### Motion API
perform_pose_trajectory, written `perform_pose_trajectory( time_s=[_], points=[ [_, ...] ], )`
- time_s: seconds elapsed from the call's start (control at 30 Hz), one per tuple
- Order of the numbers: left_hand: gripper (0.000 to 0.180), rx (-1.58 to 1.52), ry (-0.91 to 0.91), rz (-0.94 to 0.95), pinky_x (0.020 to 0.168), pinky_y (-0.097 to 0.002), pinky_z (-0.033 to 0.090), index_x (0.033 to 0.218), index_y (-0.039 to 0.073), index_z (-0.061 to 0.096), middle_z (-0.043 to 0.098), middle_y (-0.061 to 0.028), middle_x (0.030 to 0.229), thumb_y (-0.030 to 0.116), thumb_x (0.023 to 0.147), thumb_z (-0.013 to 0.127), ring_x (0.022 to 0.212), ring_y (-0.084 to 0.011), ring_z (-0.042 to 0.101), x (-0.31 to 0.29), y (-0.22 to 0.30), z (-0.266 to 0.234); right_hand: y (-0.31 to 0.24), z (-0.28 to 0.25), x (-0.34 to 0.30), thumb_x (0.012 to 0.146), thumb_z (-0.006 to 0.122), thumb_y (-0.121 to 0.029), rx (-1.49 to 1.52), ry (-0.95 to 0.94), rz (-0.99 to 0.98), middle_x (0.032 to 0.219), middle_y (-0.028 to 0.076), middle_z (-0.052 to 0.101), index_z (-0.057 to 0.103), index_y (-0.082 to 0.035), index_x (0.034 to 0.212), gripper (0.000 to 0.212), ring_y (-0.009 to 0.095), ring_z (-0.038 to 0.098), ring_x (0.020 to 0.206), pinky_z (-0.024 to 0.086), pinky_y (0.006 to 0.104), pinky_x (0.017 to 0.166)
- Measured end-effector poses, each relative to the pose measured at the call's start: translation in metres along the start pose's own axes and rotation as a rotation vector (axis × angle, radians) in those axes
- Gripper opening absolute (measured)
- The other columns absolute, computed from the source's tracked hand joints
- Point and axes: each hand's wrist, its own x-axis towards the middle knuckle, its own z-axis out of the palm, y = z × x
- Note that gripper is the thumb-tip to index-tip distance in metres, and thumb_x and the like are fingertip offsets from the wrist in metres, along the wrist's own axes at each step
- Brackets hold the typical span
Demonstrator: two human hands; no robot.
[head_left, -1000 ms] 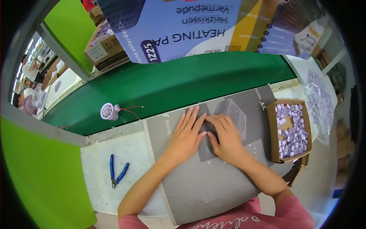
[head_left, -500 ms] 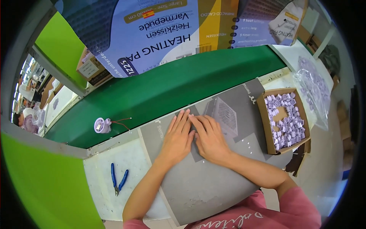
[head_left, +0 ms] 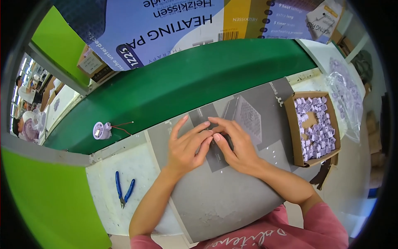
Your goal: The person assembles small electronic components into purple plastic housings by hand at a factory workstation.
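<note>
Above the grey printed board (head_left: 199, 207), my two hands meet at their fingertips. Thumb and some fingers of my left hand (head_left: 187, 148) are drawn together, while one finger sticks out away from the others. My right hand (head_left: 239, 149) has its thumb and forefinger bent toward that same spot. Whatever lies between the fingertips, if anything, is hidden or too small to name. Several tiny white bits (head_left: 274, 154) lie on the board to the right of my right hand.
An open cardboard box (head_left: 297, 141) of small pale-lilac parts stands at the right, near a clear plastic bag (head_left: 346, 103). Blue-handled nippers (head_left: 120, 189) lie at left. On the green belt (head_left: 166, 91) sits a round white part with red wires (head_left: 103, 130). A large printed carton (head_left: 166, 37) stands behind.
My hands have lifted from lying nearly flat side by side on the board, and their fingers are now bent with the tips together. The whole view has shifted slightly.
</note>
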Motion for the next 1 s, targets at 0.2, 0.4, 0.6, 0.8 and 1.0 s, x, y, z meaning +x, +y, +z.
perform_pose_trajectory(
  time_s=[0.2,0.4,0.6,0.8,1.0],
  points=[
    [0.016,-0.022,0.013,-0.004,0.107,-0.0463,0.042,0.095,0.006,0.07,0.075,-0.0064,0.096,0.004,0.08,0.072,0.093,-0.0166,0.072,-0.002,0.004,0.005,0.0,-0.006,0.001,0.096,0.059,-0.005,-0.002,-0.01,0.002,0.101,0.015,0.067,0.058,-0.002,0.13,0.034,0.025,0.066,0.089,0.054,0.0349,0.081],
    [0.017,-0.031,0.024,0.025,0.103,-0.0428,0.046,0.095,0.006,0.069,0.075,-0.0038,0.093,0.002,0.079,0.071,0.091,-0.0169,0.072,0.0,0.006,0.003,0.0,-0.004,0.002,0.094,0.06,-0.002,-0.033,-0.012,-0.034,0.096,0.015,0.067,0.061,-0.002,0.125,0.031,0.025,0.066,0.086,0.054,0.0349,0.078],
    [0.016,-0.168,-0.019,-0.075,0.067,-0.0325,0.054,0.093,0.006,0.068,0.071,-0.002,0.081,-0.002,0.08,0.066,0.07,-0.0185,0.069,-0.002,0.006,0.003,0.01,-0.007,0.001,0.094,0.068,-0.016,0.389,-0.192,0.359,0.097,0.008,0.072,0.061,0.0,0.123,0.034,0.013,0.064,0.09,0.051,0.0313,0.078],
    [0.013,-0.181,-0.08,-0.095,0.048,-0.0258,0.045,0.089,0.006,0.067,0.069,-0.0054,0.077,-0.003,0.08,0.066,0.058,-0.0163,0.064,-0.001,0.007,0.001,0.006,-0.026,0.013,0.095,0.068,-0.014,0.607,-0.378,0.57,0.104,0.004,0.07,0.062,-0.002,0.122,0.03,0.01,0.063,0.097,0.049,0.0267,0.09],
    [0.017,-0.214,-0.154,-0.087,0.047,-0.028,0.045,0.092,0.007,0.068,0.066,-0.0036,0.082,-0.002,0.078,0.066,0.059,-0.0171,0.063,-0.002,0.004,0.0,0.01,-0.025,0.011,0.094,0.068,-0.013,0.578,-0.409,0.578,0.104,0.003,0.069,0.062,-0.002,0.122,0.03,0.009,0.062,0.095,0.049,0.0258,0.087]
  ],
)
